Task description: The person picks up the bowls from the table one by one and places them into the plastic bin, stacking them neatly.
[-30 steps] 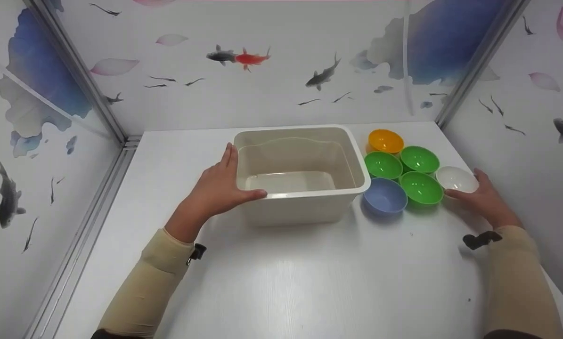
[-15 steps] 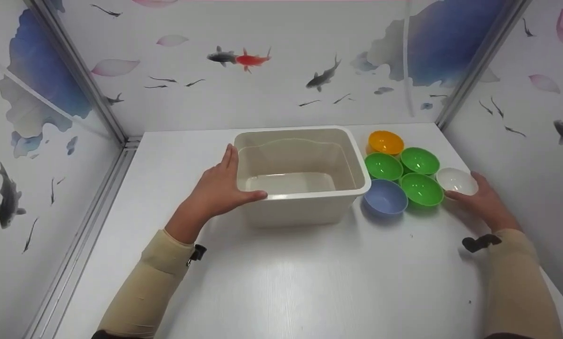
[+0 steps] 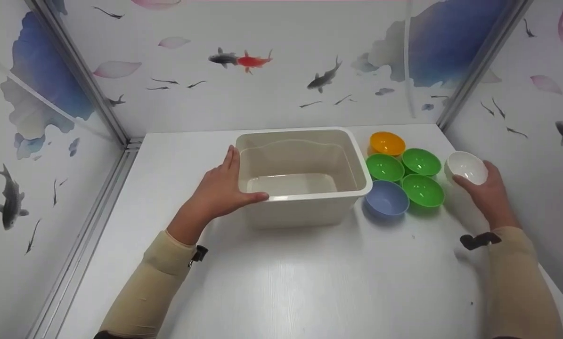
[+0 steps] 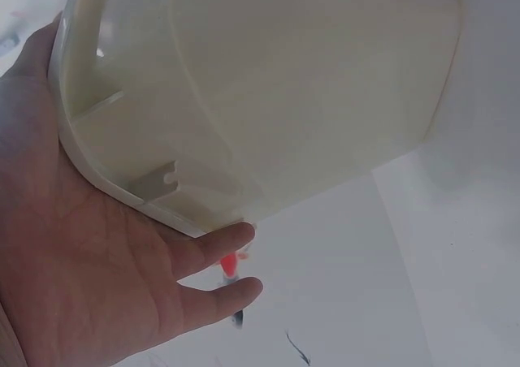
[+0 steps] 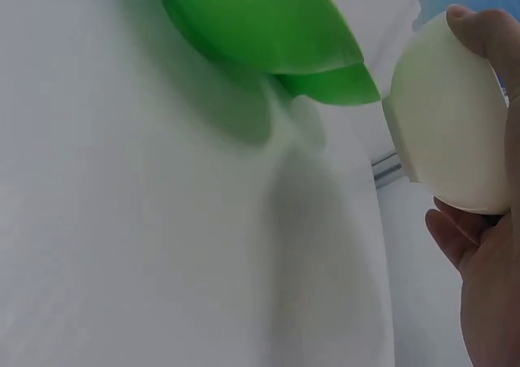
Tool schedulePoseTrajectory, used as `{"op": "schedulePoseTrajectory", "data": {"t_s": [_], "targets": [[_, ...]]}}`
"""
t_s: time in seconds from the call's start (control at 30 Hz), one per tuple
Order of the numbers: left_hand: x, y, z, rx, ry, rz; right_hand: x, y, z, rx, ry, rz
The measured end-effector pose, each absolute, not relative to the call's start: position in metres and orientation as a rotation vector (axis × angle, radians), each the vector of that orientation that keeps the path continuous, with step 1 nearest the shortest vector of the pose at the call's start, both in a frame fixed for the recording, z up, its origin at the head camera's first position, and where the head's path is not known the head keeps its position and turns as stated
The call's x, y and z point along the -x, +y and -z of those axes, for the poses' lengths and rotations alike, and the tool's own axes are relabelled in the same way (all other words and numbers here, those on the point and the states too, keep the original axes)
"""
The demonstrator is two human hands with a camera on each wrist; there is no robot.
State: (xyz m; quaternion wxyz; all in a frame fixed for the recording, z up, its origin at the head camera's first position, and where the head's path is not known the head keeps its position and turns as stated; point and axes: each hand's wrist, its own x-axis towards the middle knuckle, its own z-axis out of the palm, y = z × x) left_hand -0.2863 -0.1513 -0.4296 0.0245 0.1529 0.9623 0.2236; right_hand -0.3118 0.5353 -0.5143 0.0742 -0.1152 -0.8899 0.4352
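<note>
Over at the right of the frame, the right hand (image 3: 491, 195) has the white bowl (image 3: 466, 167), thumb on the near side, fingers round the far side, and it's a firm grip, bowl held up off the white table (image 3: 281, 287), mouth upward! Just left of it sits the cluster: three green bowls (image 3: 422, 190) packed together, an orange bowl (image 3: 387, 143) at the top, a periwinkle-blue bowl (image 3: 387, 198) at the bottom, right beside the cream bin (image 3: 309, 212). That bin takes the centre, and at its left corner there's the left hand (image 3: 215, 188), spread rather than clenched, thumb lying along the front rim, fingers extended, palm against the edge. Behind it all, across the top, a wall panel (image 3: 281, 103) shows painted fish and petals.
</note>
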Motion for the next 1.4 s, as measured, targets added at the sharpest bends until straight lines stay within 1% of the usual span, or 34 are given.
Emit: {"op": "schedulePoseTrajectory", "data": {"t_s": [0.23, 0.47, 0.77, 0.93, 1.4], "targets": [[0.286, -0.152, 0.431, -0.470, 2.977, -0.681, 0.318, 0.504, 0.490, 0.250, -2.623, -1.274], [0.287, -0.152, 0.430, -0.494, 2.978, -0.651, 0.323, 0.463, 0.463, 0.149, -2.631, -1.296], [0.286, -0.152, 0.430, -0.490, 2.964, -0.676, 0.318, 0.406, 0.429, -0.017, -2.642, -1.339], [0.287, -0.152, 0.428, -0.483, 2.961, -0.679, 0.316, 0.382, 0.416, -0.138, -2.629, -1.300], [0.286, -0.152, 0.428, -0.492, 2.958, -0.682, 0.315, 0.329, 0.391, -0.306, -2.738, -1.290]]}}
